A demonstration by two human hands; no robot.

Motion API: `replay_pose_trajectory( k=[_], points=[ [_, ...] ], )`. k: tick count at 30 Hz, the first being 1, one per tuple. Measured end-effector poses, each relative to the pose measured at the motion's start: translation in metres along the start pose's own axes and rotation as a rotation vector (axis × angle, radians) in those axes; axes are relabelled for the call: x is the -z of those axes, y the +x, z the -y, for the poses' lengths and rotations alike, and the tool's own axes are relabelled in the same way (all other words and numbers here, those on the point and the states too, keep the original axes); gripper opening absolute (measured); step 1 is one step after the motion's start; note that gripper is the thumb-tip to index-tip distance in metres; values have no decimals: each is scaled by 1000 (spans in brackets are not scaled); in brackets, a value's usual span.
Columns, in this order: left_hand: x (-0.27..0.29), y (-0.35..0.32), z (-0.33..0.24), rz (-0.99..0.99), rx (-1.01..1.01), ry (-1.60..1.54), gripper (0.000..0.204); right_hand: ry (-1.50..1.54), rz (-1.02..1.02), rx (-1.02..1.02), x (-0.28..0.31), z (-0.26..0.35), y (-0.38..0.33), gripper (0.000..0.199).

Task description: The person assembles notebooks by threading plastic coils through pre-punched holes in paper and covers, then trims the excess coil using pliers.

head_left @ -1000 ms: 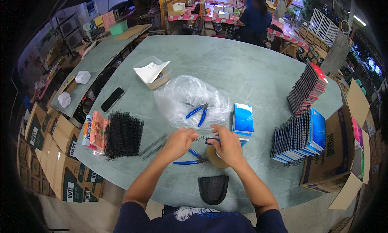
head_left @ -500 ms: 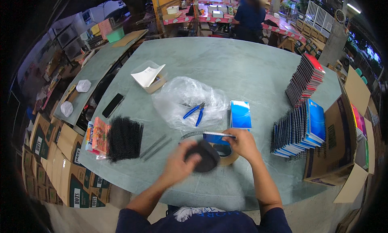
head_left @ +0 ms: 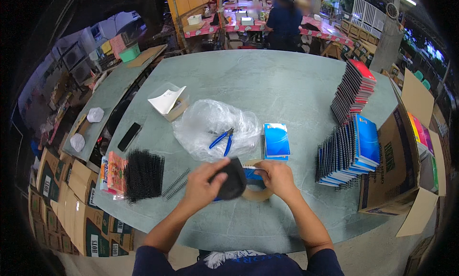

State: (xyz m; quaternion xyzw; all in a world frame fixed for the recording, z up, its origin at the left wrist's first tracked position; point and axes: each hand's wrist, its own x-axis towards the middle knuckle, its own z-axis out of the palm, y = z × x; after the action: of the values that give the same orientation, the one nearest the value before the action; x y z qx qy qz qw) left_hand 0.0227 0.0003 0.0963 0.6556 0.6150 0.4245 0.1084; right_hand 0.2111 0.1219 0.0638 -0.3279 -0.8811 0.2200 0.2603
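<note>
It looked like a partly open-sided workshop for binding notebooks: the green tabletop [head_left: 306, 84] had a bundle of black spiral coils [head_left: 145, 175] near its left edge, blue-handled pliers [head_left: 219, 139] around its middle, and tall stacks of red spiral-bound notebooks [head_left: 351, 94] and blue spiral-bound notebooks [head_left: 366, 144] towards its right edge. An open carton [head_left: 389, 163] of colourful books stood at the tabletop's right side, while closed cartons [head_left: 91, 214] were piled at its left. Beyond its far edge were a person [head_left: 284, 25], a second, pink-covered tabletop [head_left: 203, 31] and a concrete pillar [head_left: 386, 44].
</note>
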Motion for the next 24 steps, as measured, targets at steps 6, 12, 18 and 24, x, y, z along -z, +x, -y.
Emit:
replay_pose_trajectory(
  k=[6,12,18,24],
  points=[
    [-16,-4,7,253,62,180,40,-37,-46,20,2,-6,-5,19],
    [-20,7,-11,8,18,93,38,768,117,-239,-5,-50,-30,22],
    [-15,25,-8,-193,3,-104,36,1071,-18,-326,-23,-48,-41,22],
    [-36,18,-7,215,-77,94,32,1030,-54,-294,-28,-48,-47,22]
  ],
)
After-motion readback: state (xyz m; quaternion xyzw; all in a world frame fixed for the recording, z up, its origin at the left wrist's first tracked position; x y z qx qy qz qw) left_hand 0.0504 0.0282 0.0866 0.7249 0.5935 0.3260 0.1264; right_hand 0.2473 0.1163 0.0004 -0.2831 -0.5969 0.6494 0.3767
